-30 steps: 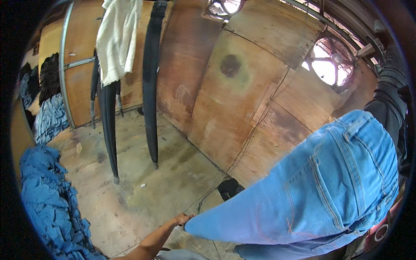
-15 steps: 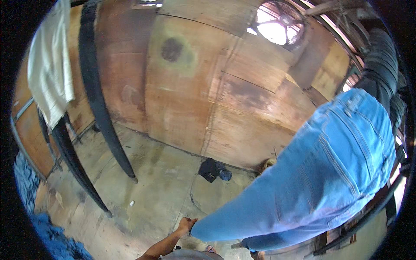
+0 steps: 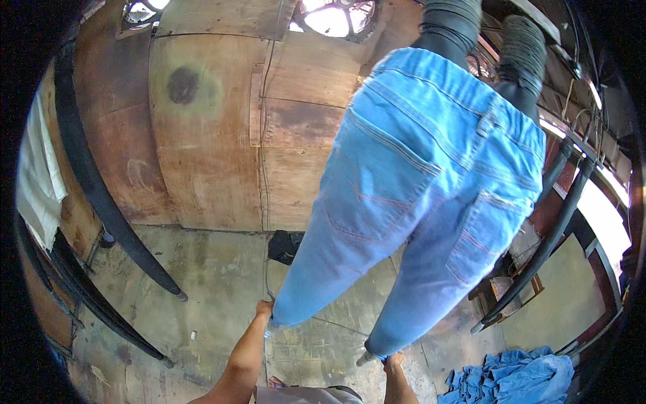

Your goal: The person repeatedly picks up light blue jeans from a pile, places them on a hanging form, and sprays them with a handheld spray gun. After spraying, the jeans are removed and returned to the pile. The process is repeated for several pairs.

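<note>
A pair of blue jeans [image 3: 404,182] is stretched over two dark leg-shaped forms [image 3: 447,30], with its elastic waistband at the top. Both back pockets face me, and the two legs slope down toward my hands. At the left hem, my left hand [image 3: 264,310] is closed around the edge of the cloth. My right hand [image 3: 394,362] grips the hem of the right leg, its fingers partly hidden by the denim. A dark form tip pokes out beside that hem.
Bare black tapered forms [image 3: 101,182] slope down at the left, near a hanging white cloth [image 3: 40,178]. Blue garments [image 3: 511,378] lie heaped at lower right. A black cloth [image 3: 284,246] lies by the plywood wall [image 3: 208,148]. More dark poles [image 3: 538,269] stand at right.
My view has turned right, so the jeans appear nearer the middle with both legs showing. My left hand stays on the left hem. My right hand, mostly hidden before, now shows at the right hem.
</note>
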Demonstrator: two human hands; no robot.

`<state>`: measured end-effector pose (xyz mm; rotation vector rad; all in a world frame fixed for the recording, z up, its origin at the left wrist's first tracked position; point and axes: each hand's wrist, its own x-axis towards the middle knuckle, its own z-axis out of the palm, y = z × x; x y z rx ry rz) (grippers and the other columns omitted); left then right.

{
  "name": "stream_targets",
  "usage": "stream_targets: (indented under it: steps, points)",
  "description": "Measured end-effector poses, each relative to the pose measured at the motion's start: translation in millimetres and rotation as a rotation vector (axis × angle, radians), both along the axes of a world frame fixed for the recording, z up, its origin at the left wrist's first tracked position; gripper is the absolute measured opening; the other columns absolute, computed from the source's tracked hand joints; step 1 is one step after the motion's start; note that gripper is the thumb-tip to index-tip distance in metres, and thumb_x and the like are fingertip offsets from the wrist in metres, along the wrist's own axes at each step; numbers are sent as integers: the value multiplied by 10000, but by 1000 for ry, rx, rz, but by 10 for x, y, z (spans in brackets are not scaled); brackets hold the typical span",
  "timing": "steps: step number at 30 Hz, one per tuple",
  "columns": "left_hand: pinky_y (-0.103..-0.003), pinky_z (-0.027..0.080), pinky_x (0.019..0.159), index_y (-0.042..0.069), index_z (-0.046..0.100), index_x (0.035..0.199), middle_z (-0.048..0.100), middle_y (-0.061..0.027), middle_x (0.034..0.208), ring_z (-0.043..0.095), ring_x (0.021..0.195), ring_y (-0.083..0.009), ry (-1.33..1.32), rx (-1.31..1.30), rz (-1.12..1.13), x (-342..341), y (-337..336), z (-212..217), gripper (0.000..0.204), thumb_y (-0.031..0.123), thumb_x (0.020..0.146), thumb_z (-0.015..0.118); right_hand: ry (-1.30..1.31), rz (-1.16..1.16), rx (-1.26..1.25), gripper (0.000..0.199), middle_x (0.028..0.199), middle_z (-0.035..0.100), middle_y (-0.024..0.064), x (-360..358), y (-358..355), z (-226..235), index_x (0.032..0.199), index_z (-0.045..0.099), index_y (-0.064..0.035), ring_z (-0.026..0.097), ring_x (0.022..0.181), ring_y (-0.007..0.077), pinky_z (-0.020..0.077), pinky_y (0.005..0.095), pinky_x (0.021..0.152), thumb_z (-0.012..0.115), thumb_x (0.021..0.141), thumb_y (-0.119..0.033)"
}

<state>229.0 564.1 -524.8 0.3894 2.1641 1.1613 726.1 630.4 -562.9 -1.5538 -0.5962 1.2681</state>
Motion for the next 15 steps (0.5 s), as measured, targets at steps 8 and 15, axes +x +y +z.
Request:
stream_targets:
  steps: [8, 15]
  points:
    - [-426, 527, 638, -150, 678, 826, 702, -212, 799, 679, 722, -284, -307, 197, 152, 597, -344, -470, 473, 311, 784, 776, -41, 151, -37, 114, 725, 618, 29, 126, 12, 208, 885, 636, -90, 595, 617, 152, 461, 314, 482, 601, 942, -182]
    - [-438, 535, 621, -147, 666, 908, 694, -168, 849, 655, 700, -259, -367, 365, 279, 1156, -675, -748, 349, 190, 834, 719, -62, 182, 54, 171, 740, 630, 47, 481, 49, 340, 837, 626, -73, 589, 604, 162, 483, 354, 499, 575, 970, -167]
